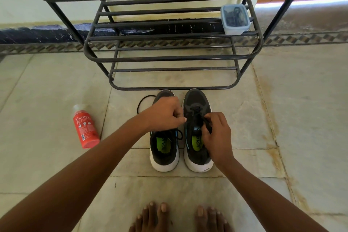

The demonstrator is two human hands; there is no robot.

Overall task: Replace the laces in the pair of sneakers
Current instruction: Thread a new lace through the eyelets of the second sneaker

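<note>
Sneakers [180,133]: dark matt mesh cloth, smooth white soles. Rack [169,58]: dark painted metal tubing. Floor [56,156]: polished, stained stone tile. Red bottle [85,128]: glossy plastic. Box [235,19]: translucent plastic.

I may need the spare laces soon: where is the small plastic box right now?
In the head view, the plastic box sits on the right end of a middle shelf of the metal shoe rack, up and right of the sneakers on the floor.

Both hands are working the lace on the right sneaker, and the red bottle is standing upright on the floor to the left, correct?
Not quite: the head view shows the red bottle lying on its side, not upright. Both the left hand and right hand are at the right sneaker's lace.
</note>
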